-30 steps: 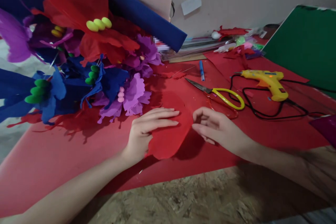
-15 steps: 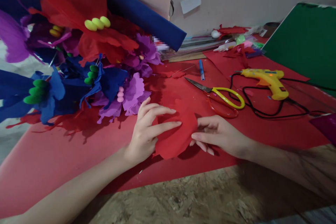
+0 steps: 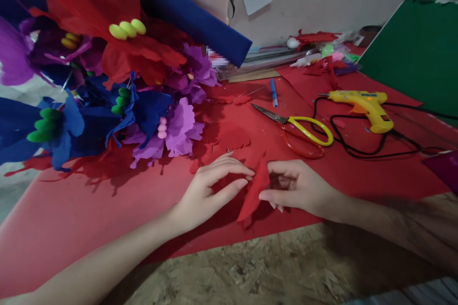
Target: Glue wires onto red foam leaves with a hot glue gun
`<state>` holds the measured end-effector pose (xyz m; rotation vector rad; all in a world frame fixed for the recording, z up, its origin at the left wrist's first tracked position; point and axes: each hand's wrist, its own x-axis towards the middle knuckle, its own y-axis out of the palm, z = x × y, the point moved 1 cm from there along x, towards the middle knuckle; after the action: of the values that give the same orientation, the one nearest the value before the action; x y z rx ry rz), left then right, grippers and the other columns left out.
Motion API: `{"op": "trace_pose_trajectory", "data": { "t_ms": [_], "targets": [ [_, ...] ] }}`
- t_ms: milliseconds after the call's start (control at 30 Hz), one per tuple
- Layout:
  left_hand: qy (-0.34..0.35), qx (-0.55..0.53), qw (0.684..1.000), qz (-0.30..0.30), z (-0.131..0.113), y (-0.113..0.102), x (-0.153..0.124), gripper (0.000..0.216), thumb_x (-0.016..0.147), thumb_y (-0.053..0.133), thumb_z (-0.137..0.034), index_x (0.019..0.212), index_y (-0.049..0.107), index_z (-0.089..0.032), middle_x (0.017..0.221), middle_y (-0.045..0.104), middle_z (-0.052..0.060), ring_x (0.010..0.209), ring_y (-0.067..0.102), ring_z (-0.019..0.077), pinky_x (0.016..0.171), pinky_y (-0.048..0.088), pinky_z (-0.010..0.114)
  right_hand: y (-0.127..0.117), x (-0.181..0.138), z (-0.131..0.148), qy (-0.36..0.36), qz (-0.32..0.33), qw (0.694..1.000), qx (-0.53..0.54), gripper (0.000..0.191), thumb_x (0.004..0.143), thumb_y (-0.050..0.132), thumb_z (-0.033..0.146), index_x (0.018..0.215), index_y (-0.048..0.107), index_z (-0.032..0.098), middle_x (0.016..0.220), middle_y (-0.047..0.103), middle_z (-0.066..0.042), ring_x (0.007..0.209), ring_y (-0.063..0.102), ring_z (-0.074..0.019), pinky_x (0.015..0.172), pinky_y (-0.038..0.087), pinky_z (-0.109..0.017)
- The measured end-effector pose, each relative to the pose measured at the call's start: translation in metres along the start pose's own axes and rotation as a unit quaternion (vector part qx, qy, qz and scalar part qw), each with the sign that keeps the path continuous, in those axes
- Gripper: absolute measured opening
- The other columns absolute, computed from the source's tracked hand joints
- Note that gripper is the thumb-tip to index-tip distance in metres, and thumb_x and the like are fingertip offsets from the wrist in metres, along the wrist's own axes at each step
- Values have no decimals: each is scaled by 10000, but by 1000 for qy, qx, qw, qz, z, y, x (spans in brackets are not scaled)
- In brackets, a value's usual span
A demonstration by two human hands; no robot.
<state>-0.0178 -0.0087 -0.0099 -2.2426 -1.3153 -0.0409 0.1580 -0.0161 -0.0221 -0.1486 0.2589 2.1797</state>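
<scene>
A thin red petal (image 3: 256, 191) stands on its edge, folded lengthwise, between my two hands just above the red sheet (image 3: 171, 238). My right hand (image 3: 298, 188) grips its right side, with the thumb in front and the other fingers curled behind. At the petal's left side, my left hand (image 3: 211, 188) is closed, thumb and fingertips pinching its fold. Behind my left hand lie scalloped red petals (image 3: 234, 139). Beyond my right hand rest scissors (image 3: 309, 131) with one yellow and one red handle.
A yellow glue gun (image 3: 368, 105) lies at the right with its black cord (image 3: 372, 156) looped. A blue marker (image 3: 274, 93) is behind the scissors. Large red, blue and purple flowers (image 3: 129, 59) crowd the left. A green board (image 3: 415, 52) leans at the right.
The red petal has turned from lying broad and flat to standing folded and narrow. My left hand has shifted from spread fingers over it to its left side, uncovering the scalloped petals behind.
</scene>
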Motion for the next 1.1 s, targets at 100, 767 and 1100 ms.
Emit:
{"op": "trace_pose_trajectory", "data": {
  "t_ms": [100,767,1100],
  "targets": [
    [-17,-12,1000,-6,0,2,0,61,777,572,-189,812,619,-172,811,666,37,831,593,160,939,376,342,1,-1,0,7,2,1000,3,273,586,708,300,746,563,132,630,506,31,511,436,-27,441,371,-149],
    [-54,-9,998,-13,1,8,-6,208,769,542,-158,969,492,-190,970,603,34,915,573,130,846,441,226,0,2,-2,-35,-38,996,-73,149,701,579,278,665,506,153,557,481,42,492,429,-29,453,349,-161],
    [54,346,937,1,20,-18,11,166,807,413,-86,804,568,-148,807,633,45,770,577,170,711,465,304,-17,10,5,-58,-129,982,-121,153,714,508,302,684,453,163,590,475,39,469,451,-39,440,384,-180]
  ]
}}
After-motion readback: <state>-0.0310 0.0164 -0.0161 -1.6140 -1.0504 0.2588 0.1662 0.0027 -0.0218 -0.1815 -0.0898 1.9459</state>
